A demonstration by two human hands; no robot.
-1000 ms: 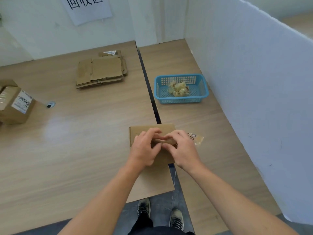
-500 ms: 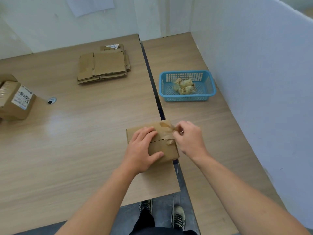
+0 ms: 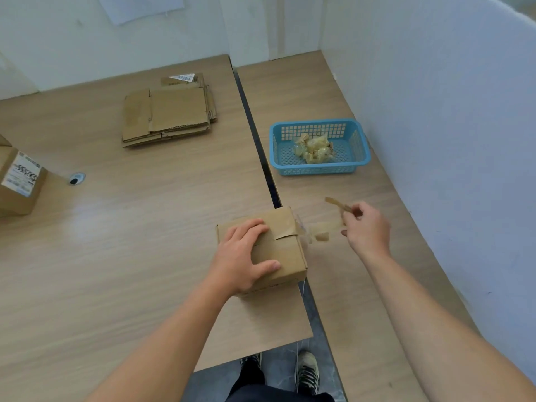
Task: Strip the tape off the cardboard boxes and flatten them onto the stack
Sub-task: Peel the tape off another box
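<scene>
1. Tape hangs half peeled from the small cardboard box [image 3: 282, 250], which stands closed on the left table [image 3: 130, 242], at the right edge of it and just beside the dark gap [image 3: 255, 126] between the two tables.
2. The left hand [image 3: 242, 258] lies flat on top of this box. The fingers are straight and spread, the thumb is near the front edge, and it presses the box down without gripping anything.
3. The right hand [image 3: 367, 227] is in the air to the right of the box, over the right table [image 3: 362, 300]. Its fingertips pinch the tape strip [image 3: 338, 203].
4. The strip runs from the top right edge of the box to these fingers. One end still sticks on the box, and the free brown end points away from the hand.
5. Beyond the box and to the right is a blue plastic basket [image 3: 361, 146], well apart from it, with crumpled tape balls [image 3: 314, 149] inside.
6. Beyond the box and to the left lies the stack of flattened cardboard [image 3: 174, 114], also well apart.
7. Far to the left of the box stands a second box [image 3: 17, 184], closed, with a white label.
8. Between that one and the small box, a small round fitting [image 3: 77, 178] sits in the table top.
9. To the right of the box, behind the right hand, rises a white partition [image 3: 449, 126].
</scene>
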